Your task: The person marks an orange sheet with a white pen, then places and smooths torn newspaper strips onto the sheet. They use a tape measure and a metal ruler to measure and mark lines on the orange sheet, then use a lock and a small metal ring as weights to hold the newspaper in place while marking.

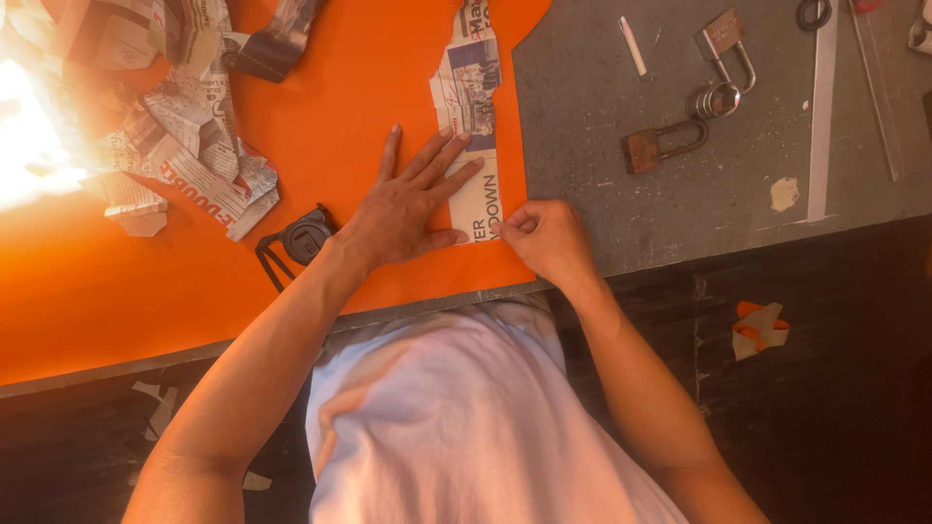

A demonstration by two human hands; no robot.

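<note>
A large orange sheet (330, 126) covers the left half of a grey worktable. A long strip of newspaper (471, 87) lies along the sheet's right edge. My left hand (403, 204) rests flat, fingers spread, pressing the lower part of the strip onto the orange sheet. My right hand (546, 238) is closed at the strip's lower right corner, pinching the edge of paper and sheet between thumb and fingers. What exactly sits between those fingertips is hidden.
Crumpled newspaper pieces (184, 146) lie at upper left, near a bright glare. A small dark round object with a strap (303, 238) sits by my left wrist. Two padlocks (723, 63) (660, 144), a white stick (633, 46) and metal rulers (823, 107) lie on the grey table (699, 204). Paper scraps (759, 328) litter the floor.
</note>
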